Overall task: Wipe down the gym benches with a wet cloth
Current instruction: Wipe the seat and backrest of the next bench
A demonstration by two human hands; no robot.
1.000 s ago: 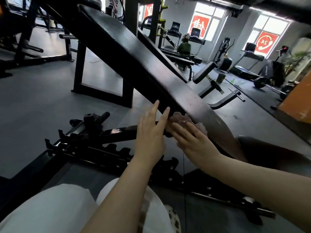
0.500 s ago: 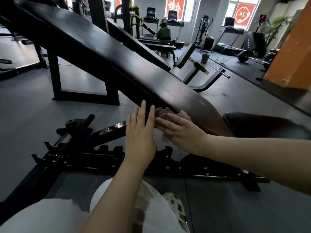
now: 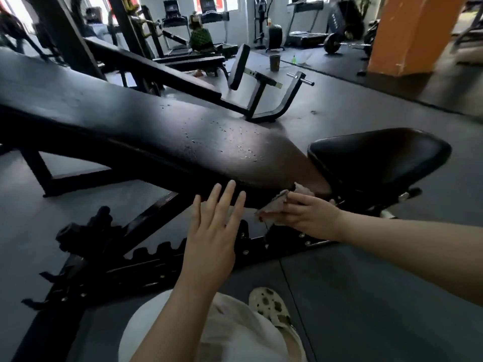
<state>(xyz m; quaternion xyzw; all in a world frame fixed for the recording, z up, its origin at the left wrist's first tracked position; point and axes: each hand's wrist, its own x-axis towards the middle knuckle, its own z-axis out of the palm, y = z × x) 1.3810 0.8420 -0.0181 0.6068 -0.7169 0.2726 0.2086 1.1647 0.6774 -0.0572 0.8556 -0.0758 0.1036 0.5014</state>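
Glossy padded bench (image 3: 156, 131) — limp cloth (image 3: 274, 205), metal frame (image 3: 146, 259).

A black padded gym bench (image 3: 146, 131) slopes down from upper left to lower right, its surface speckled with small pale droplets or flecks. Its separate black seat pad (image 3: 379, 158) sits just beside the lower end. The black notched metal frame (image 3: 146, 259) beneath rests on a dark grey floor (image 3: 366, 296).

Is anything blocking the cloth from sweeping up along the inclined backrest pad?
Only the left hand, fingertips resting on the pad's near edge just up-slope of the cloth held by the right hand. The backrest pad top shows only small specks.
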